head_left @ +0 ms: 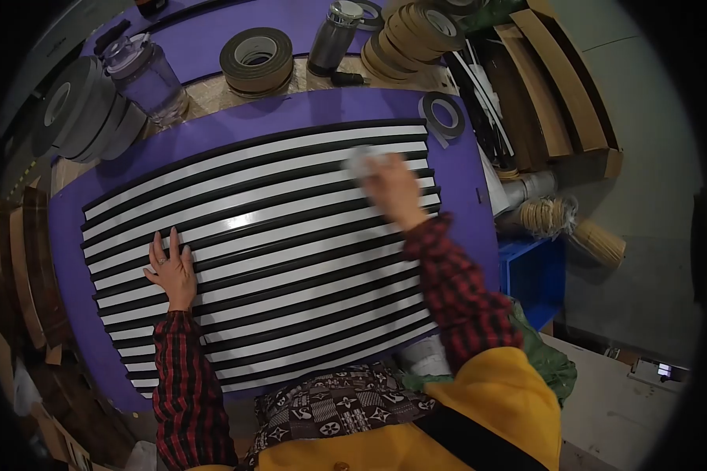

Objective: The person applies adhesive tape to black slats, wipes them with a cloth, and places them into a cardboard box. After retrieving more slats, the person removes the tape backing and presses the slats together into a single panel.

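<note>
Several long white strips with black edging [291, 228] lie side by side across a purple work surface [467, 204]. My left hand [173, 271] rests flat on the strips toward their left end, fingers spread. Over the upper right part of the strips is my right hand [393, 188], closed around a small whitish wad [361, 162]. Motion blurs the wad, so its material cannot be made out. A flat roll of grey tape [441, 115] lies just beyond the strips' upper right corner.
Along the back stand large grey tape rolls [59, 106], a clear water bottle [145, 78], a dark tape roll [255, 59], a metal flask [335, 39] and stacked tan tape rolls [412, 39]. Cardboard boxes [558, 86] and a blue crate [534, 275] are at the right.
</note>
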